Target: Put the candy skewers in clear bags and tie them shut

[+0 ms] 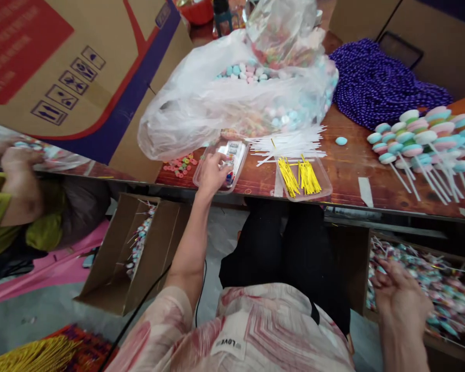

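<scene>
Pink-patterned fabric of the person's shirt (256, 336) fills the bottom of the frame, above black trousers, as the person sits at a wooden table (356, 165) crowded with candy-making supplies. Reaching forward, the left hand (213, 173) rests in a clear plastic tray (222, 165) at the table's near edge, fingers curled onto the small printed packets (234, 152) inside it; whether it actually grips one cannot be told. Down at the lower right, the right hand (399, 294) hangs loose with fingers spread and holds nothing, just over a cardboard box of wrapped lollipops (445, 289) below the table. Just beside the first tray sits a second clear tray with yellow twist ties (300, 178), and behind it lies a heap of white sticks (290, 142). A large clear bag of pastel candies (248, 98) slumps at the centre of the table, with purple beads (380, 82) and finished pastel lollipops (422, 134) to the right. At far left, another person in a green sleeve (0, 217) works below a tilted cardboard carton (101, 77).
</scene>
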The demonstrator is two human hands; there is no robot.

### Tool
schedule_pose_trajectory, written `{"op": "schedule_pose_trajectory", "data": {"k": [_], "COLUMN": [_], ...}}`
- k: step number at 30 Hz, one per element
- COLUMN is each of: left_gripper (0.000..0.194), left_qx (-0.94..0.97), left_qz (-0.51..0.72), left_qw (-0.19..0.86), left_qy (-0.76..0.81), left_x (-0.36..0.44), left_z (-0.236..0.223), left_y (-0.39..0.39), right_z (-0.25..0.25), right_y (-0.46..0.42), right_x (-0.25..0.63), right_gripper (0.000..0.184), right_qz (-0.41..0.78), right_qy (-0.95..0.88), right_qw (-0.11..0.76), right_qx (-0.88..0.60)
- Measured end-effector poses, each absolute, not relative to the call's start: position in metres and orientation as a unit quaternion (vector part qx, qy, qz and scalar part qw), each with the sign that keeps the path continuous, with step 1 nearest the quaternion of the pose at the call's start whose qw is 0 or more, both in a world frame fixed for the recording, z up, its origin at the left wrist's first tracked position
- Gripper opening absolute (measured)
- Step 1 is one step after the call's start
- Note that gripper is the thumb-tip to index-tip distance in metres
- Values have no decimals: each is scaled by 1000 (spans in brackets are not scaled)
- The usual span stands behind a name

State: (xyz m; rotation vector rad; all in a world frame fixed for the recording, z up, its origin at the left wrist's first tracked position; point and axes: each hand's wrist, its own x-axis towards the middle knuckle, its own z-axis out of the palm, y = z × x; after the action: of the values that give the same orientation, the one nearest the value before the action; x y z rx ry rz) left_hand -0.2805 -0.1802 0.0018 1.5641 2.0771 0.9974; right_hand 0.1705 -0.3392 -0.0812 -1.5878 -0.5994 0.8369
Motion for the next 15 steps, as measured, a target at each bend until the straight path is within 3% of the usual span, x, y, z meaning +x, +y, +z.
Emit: {"op": "schedule_pose_trajectory", "data": {"k": [3, 7, 15], "left_gripper": [11, 10, 18], "left_qx": [579, 574, 399], "left_qz": [300, 307, 595], "left_qw": [200, 189, 277], "left_qy": [731, 736, 640], "left_x": [-295, -291, -245], "left_z": [-4, -7, 10], "left_y": [-165, -158, -197], "right_z": [-73, -56, -29], "right_y": [-326, -315, -313], "right_x": [139, 90, 33], "right_gripper": [31, 33, 23], "right_qz": [405, 413, 402], "right_qy": [-164, -221, -458], "right_qw": [599, 602, 479], "right_qx": [-671, -647, -632]}}
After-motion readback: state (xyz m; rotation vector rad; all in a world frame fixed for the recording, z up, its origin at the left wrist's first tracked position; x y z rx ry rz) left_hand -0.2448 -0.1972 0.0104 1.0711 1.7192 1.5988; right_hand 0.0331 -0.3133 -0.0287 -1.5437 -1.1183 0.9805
